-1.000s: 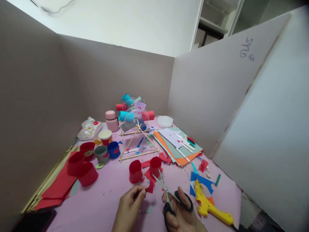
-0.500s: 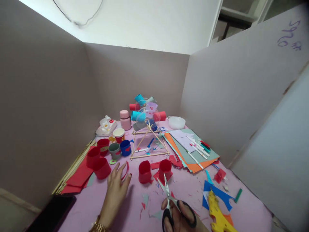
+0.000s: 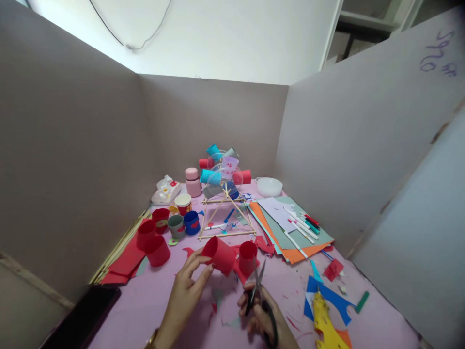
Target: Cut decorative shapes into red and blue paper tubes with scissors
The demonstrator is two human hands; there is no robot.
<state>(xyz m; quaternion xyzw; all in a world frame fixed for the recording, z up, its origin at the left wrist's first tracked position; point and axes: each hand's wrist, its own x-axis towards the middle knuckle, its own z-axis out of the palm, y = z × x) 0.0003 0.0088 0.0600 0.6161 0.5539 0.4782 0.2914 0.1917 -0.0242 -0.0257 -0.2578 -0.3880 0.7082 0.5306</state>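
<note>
My left hand (image 3: 191, 281) pinches the rim of a red paper cup (image 3: 223, 257), which is tilted with its opening toward the left. In my right hand (image 3: 263, 310) is a pair of scissors (image 3: 258, 286), my fingers through the black handles and the blades pointing up and slightly apart. A second red paper cup (image 3: 248, 258) stands upright just beyond the scissor tips, with red paper scraps around its base. To the left sit other red cups (image 3: 157, 251), a grey cup (image 3: 176, 227) and a blue cup (image 3: 192, 223) with hearts on them.
Behind stands a stick frame (image 3: 227, 236) bearing a wheel of coloured cups (image 3: 210, 176). Paper sheets (image 3: 290, 242) with markers lie right. A yellow glue gun (image 3: 325, 322) is at front right, a dark phone-like slab (image 3: 85, 317) at front left. Grey partitions (image 3: 214, 116) enclose the table.
My left hand has moved right and taken hold of the red cup, tipping it. The thin red strip has left my left fingers. The scissors have turned and shifted slightly right.
</note>
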